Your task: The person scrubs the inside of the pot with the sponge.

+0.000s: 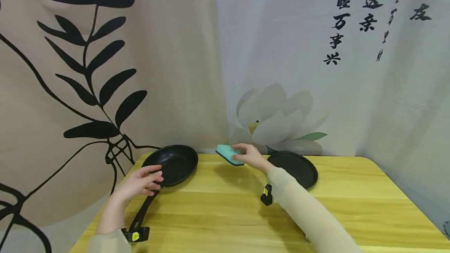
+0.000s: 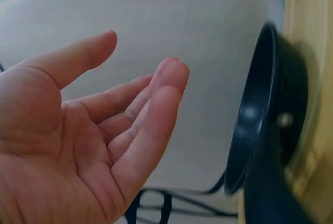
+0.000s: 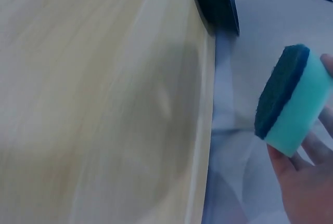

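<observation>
A turquoise sponge (image 1: 226,154) with a dark scouring side is pinched between the thumb and fingers of my right hand (image 1: 254,157). It hangs above the back of the table, scouring side facing down; the right wrist view shows the sponge (image 3: 294,102) apart from the wood. My left hand (image 1: 138,182) hovers over the near side of a black frying pan (image 1: 177,163), fingers relaxed and slightly bent, nothing in the palm. The left wrist view has that hand (image 2: 88,135) apart from the pan (image 2: 260,115). The pan's handle (image 1: 144,211) points toward me, partly under my left wrist.
A flat round black pan (image 1: 293,167) lies at the right rear of the wooden table (image 1: 218,214), partly covered by my right forearm. Fabric printed with leaves, a flower and characters hangs directly behind the table's back edge. Black bands circle both wrists.
</observation>
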Demonstrator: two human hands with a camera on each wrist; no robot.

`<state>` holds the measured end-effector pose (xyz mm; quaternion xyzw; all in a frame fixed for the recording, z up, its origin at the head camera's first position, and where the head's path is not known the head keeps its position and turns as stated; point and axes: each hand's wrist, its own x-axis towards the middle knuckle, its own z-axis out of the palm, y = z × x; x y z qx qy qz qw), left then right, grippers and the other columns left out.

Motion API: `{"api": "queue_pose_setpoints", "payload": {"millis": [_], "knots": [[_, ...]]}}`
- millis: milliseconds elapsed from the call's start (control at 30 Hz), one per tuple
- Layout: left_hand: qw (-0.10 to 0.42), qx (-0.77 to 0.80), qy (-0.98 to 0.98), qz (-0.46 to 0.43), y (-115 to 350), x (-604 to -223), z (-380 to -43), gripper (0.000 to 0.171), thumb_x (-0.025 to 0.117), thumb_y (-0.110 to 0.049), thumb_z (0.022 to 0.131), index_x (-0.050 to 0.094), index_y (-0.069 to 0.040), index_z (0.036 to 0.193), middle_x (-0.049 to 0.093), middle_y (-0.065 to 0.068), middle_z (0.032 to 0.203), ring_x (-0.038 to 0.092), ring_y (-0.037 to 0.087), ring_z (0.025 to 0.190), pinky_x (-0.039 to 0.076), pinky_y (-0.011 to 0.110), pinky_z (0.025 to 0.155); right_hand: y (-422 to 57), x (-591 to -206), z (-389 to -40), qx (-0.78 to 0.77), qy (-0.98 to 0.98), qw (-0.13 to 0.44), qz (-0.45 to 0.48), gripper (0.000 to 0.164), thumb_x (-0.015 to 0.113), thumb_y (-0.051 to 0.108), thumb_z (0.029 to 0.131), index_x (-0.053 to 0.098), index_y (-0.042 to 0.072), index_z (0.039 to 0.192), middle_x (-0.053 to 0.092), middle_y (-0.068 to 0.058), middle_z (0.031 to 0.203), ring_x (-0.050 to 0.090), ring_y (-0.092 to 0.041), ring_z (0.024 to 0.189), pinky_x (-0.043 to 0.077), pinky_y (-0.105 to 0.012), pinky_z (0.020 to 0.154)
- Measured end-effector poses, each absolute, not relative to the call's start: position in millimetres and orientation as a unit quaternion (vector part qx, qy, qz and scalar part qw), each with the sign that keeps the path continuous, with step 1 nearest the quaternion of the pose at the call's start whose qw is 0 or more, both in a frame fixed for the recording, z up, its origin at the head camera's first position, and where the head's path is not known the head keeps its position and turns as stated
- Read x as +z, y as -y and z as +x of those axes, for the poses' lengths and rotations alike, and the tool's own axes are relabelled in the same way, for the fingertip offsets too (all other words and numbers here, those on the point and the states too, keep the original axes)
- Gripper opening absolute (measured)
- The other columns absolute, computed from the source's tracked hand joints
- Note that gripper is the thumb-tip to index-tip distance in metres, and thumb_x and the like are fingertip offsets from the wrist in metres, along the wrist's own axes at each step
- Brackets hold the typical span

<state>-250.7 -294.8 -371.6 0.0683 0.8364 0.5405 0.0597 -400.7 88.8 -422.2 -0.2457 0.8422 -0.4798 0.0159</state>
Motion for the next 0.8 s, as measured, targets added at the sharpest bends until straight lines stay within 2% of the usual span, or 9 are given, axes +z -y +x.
{"api": "queue_pose_setpoints", "payload": {"millis": [100,233,333,467,600,800], "knots": [[0.05,0.512,-0.857,0.034,309,-375,-248,0.062,0.055,-0.027,0.101,0.033,0.012,0.143,0.065,0.015,0.107,0.066,0.03,0.089,0.057,0.039,0.072,-75,-421,-400,-0.472,-0.842,0.018,-0.261,0.043,0.071,0.03,0.089,0.062,0.018,0.129,0.057,-0.005,0.133,0.057,-0.027,0.115,0.05,-0.044,0.091],[0.058,0.456,-0.888,-0.012,321,-380,-247,0.061,0.057,-0.023,0.099,0.034,0.019,0.138,0.061,0.008,0.082,0.057,0.018,0.065,0.051,0.03,0.056,-54,-421,-400,-0.445,-0.849,0.011,-0.283,0.044,0.071,0.03,0.089,0.063,0.016,0.129,0.056,-0.006,0.135,0.052,-0.03,0.123,0.045,-0.045,0.099],[0.071,0.424,-0.902,-0.036,324,-385,-247,0.056,0.058,-0.02,0.097,0.039,0.019,0.133,0.053,0.006,0.071,0.047,0.016,0.058,0.046,0.03,0.051,-38,-421,-401,-0.417,-0.856,0.0,-0.305,0.044,0.071,0.031,0.088,0.063,0.015,0.129,0.056,-0.007,0.134,0.05,-0.029,0.124,0.043,-0.045,0.101],[0.087,0.413,-0.905,-0.044,324,-390,-249,0.055,0.059,-0.022,0.097,0.042,0.019,0.13,0.058,0.009,0.08,0.052,0.019,0.065,0.052,0.038,0.059,-19,-421,-401,-0.39,-0.858,-0.011,-0.333,0.045,0.071,0.031,0.087,0.064,0.013,0.128,0.056,-0.009,0.132,0.05,-0.027,0.123,0.043,-0.044,0.101],[0.116,0.413,-0.902,-0.056,322,-392,-248,0.063,0.062,-0.025,0.095,0.037,0.015,0.137,0.061,0.011,0.091,0.055,0.022,0.069,0.054,0.043,0.062,-6,-424,-399,-0.364,-0.865,-0.011,-0.345,0.045,0.071,0.032,0.086,0.064,0.014,0.127,0.055,-0.008,0.134,0.048,-0.026,0.125,0.04,-0.043,0.103],[0.167,0.392,-0.902,-0.071,321,-394,-244,0.071,0.066,-0.026,0.092,0.034,0.016,0.138,0.061,0.014,0.095,0.06,0.025,0.078,0.055,0.047,0.065,11,-429,-398,-0.324,-0.873,-0.017,-0.364,0.045,0.071,0.033,0.086,0.065,0.015,0.126,0.055,-0.009,0.133,0.051,-0.024,0.121,0.043,-0.038,0.101]]}}
